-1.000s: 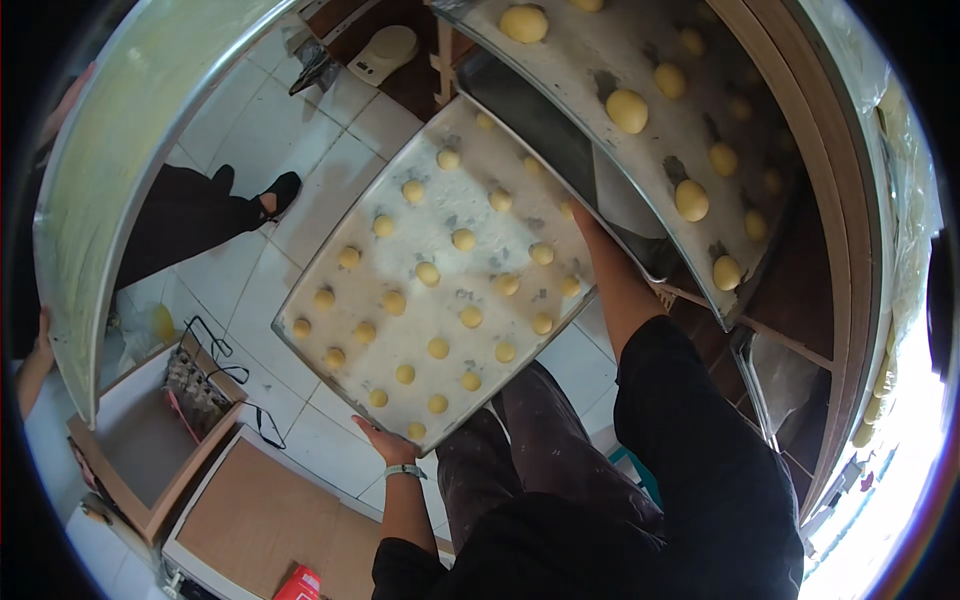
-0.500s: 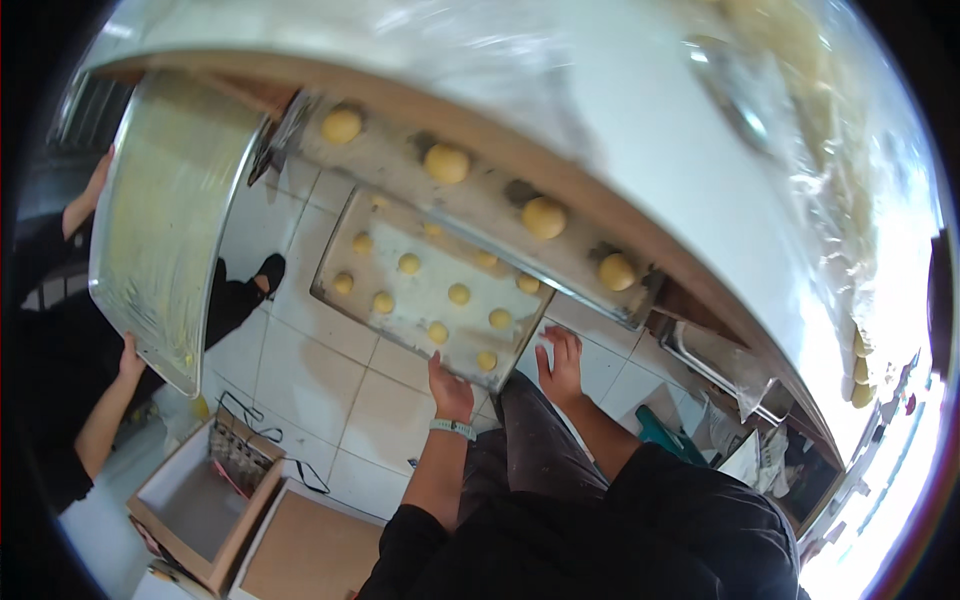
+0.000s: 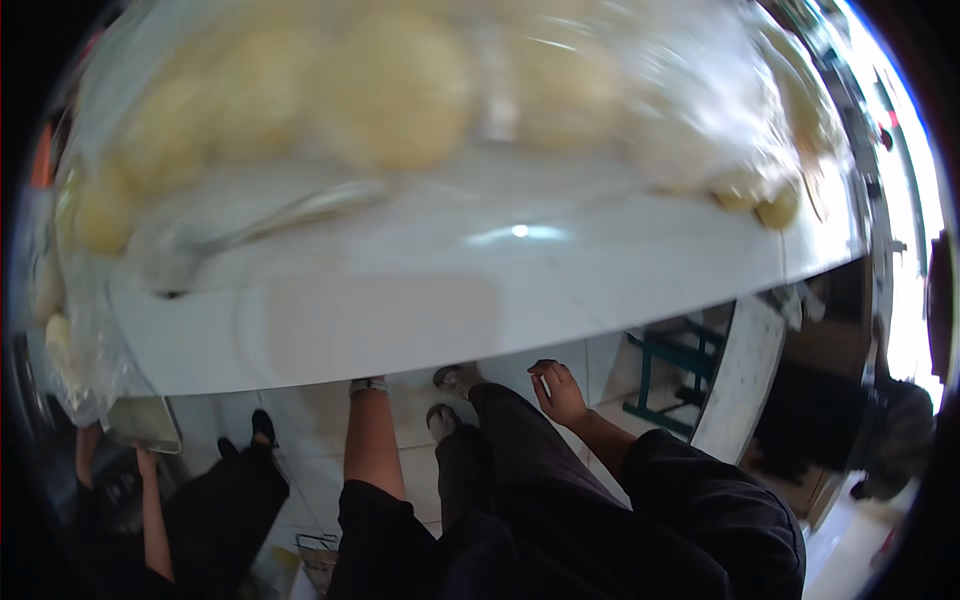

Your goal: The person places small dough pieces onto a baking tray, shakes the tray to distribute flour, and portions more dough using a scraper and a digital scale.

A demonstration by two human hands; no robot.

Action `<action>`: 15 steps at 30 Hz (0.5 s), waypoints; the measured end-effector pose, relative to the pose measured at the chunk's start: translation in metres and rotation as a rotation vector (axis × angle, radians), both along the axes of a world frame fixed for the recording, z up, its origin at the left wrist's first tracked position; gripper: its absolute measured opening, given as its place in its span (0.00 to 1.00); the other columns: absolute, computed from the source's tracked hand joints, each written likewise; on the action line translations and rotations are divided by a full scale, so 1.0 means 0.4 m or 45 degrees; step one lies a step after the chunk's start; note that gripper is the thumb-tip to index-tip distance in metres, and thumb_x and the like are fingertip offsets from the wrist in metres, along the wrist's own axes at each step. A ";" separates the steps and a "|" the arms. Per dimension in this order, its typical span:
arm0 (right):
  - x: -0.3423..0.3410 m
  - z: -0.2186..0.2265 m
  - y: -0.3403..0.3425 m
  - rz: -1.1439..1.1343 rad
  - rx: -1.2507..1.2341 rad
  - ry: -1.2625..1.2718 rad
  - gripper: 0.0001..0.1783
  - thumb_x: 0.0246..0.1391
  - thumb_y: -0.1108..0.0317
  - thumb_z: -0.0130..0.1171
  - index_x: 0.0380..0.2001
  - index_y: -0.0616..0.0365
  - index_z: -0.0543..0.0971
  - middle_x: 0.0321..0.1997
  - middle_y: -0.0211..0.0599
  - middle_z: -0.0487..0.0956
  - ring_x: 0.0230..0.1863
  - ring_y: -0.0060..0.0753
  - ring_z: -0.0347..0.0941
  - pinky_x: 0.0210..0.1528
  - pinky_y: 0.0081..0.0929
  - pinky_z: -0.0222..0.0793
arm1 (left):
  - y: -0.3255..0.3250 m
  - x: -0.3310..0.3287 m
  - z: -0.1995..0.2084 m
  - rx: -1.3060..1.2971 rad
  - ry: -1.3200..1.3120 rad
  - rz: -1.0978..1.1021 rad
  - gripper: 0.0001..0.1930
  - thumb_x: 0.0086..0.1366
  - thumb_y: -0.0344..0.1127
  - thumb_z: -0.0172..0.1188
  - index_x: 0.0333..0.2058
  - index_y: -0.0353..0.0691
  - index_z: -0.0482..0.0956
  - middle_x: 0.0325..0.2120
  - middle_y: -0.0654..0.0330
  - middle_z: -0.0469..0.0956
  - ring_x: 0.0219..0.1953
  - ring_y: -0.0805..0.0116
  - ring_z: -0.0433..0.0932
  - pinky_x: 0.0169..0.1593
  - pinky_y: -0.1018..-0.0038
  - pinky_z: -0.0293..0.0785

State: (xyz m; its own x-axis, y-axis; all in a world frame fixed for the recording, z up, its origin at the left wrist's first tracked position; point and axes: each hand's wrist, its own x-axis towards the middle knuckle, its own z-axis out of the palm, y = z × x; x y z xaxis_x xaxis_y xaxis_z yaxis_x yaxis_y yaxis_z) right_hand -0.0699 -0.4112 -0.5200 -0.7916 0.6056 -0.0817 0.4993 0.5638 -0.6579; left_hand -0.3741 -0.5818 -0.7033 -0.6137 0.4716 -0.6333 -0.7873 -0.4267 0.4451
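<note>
While blurred, tray (image 3: pixel 420 300) holds dough balls (image 3: pixel 400 90).

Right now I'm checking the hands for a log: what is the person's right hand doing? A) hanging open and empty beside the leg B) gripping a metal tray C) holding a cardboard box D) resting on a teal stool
A: the right hand hangs open below the white tray, beside the dark trouser leg, with nothing in it.
</note>
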 end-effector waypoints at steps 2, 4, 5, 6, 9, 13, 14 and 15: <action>0.061 0.001 -0.026 -0.084 -0.017 -0.003 0.08 0.53 0.75 0.55 0.38 0.58 0.75 0.40 0.43 0.76 0.40 0.48 0.72 0.44 0.39 0.68 | -0.007 -0.009 0.018 -0.024 0.016 -0.011 0.28 0.66 0.54 0.47 0.59 0.45 0.66 0.57 0.57 0.68 0.60 0.54 0.64 0.62 0.45 0.58; 0.141 0.016 -0.068 -0.224 -0.039 -0.017 0.08 0.53 0.75 0.55 0.38 0.58 0.75 0.40 0.43 0.75 0.40 0.48 0.72 0.44 0.39 0.69 | 0.032 -0.008 0.055 -0.061 -0.111 -0.054 0.28 0.66 0.54 0.46 0.60 0.45 0.66 0.59 0.57 0.67 0.62 0.52 0.62 0.63 0.43 0.56; 0.182 0.027 -0.092 -0.301 -0.081 -0.020 0.08 0.53 0.75 0.54 0.38 0.58 0.75 0.40 0.43 0.75 0.40 0.49 0.72 0.43 0.39 0.69 | 0.043 -0.003 0.080 -0.076 -0.317 0.012 0.28 0.67 0.54 0.45 0.60 0.45 0.66 0.58 0.57 0.67 0.61 0.51 0.63 0.63 0.45 0.57; 0.218 0.043 -0.117 -0.360 -0.128 -0.012 0.08 0.53 0.75 0.54 0.38 0.59 0.75 0.39 0.43 0.75 0.40 0.50 0.72 0.43 0.40 0.69 | 0.038 0.000 0.097 -0.148 -0.277 -0.112 0.23 0.68 0.52 0.42 0.57 0.51 0.68 0.56 0.66 0.70 0.58 0.61 0.69 0.63 0.48 0.56; 0.352 0.067 -0.223 -0.557 -0.199 -0.004 0.08 0.54 0.73 0.53 0.38 0.58 0.74 0.39 0.45 0.75 0.40 0.52 0.72 0.42 0.41 0.69 | 0.069 0.101 0.204 -0.407 -0.169 -0.202 0.22 0.67 0.44 0.50 0.59 0.49 0.64 0.59 0.66 0.65 0.62 0.57 0.62 0.64 0.52 0.53; 0.541 0.126 -0.384 -0.730 -0.234 -0.035 0.06 0.53 0.75 0.55 0.36 0.60 0.74 0.37 0.45 0.75 0.34 0.47 0.75 0.37 0.36 0.72 | 0.029 0.316 0.376 -0.456 -0.018 -0.689 0.23 0.66 0.43 0.53 0.58 0.44 0.64 0.53 0.59 0.68 0.59 0.56 0.66 0.59 0.55 0.61; 0.587 0.123 -0.431 -0.867 -0.256 -0.037 0.06 0.53 0.75 0.55 0.36 0.60 0.74 0.36 0.45 0.75 0.33 0.46 0.76 0.36 0.35 0.72 | 0.040 0.384 0.446 -0.530 0.027 -0.809 0.23 0.65 0.41 0.55 0.57 0.43 0.64 0.50 0.58 0.70 0.56 0.57 0.67 0.58 0.57 0.63; 0.623 0.130 -0.467 -0.997 -0.280 -0.032 0.06 0.53 0.75 0.55 0.35 0.60 0.74 0.36 0.45 0.75 0.32 0.44 0.76 0.35 0.34 0.73 | 0.054 0.448 0.526 -0.604 0.080 -0.918 0.23 0.64 0.40 0.57 0.56 0.42 0.65 0.48 0.58 0.72 0.54 0.57 0.69 0.56 0.59 0.65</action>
State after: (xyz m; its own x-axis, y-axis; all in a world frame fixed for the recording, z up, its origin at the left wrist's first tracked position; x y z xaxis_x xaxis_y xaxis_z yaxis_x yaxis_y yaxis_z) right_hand 0.1793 -0.5980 -0.4679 -0.1412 0.9508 -0.2757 0.7113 -0.0963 -0.6963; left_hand -0.1950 -0.5601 -0.4929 -0.3069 0.4537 -0.8366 -0.7621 0.4094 0.5016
